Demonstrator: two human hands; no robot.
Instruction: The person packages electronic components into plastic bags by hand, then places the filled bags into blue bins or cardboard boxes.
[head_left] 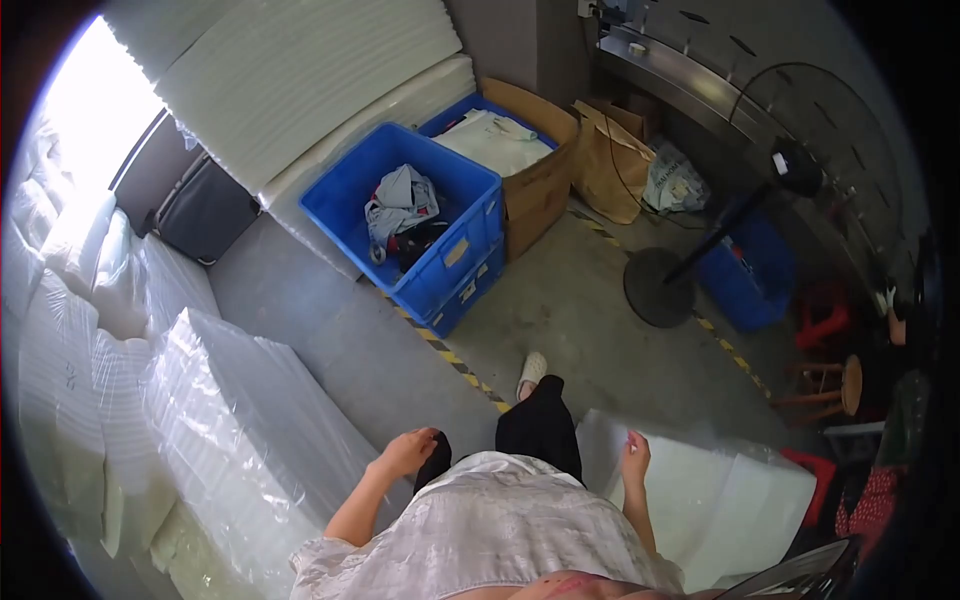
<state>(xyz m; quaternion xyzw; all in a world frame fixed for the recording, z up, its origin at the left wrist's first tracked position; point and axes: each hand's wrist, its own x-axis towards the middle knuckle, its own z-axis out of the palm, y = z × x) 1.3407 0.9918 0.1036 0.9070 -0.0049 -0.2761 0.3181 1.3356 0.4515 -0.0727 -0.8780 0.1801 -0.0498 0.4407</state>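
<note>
Lower centre of the frame: the left hand (407, 452) hangs loosely curled and empty; the right hand (635, 458), fingers spread, touches the white foam stack (720, 495) at lower right, nearer it.

Strong fisheye view; black vignette rings the corners, straight lines bow near the edges. Daylight pours in from the upper left, blowing out the wrapped foam stacks (70, 260) to featureless white. Concrete floor (560, 300) evenly lit, shadows soft. Right side falls dim around the standing fan (790, 160). Centre fairly sharp; the edges smear, slight softness on the left hand (405, 452).
</note>
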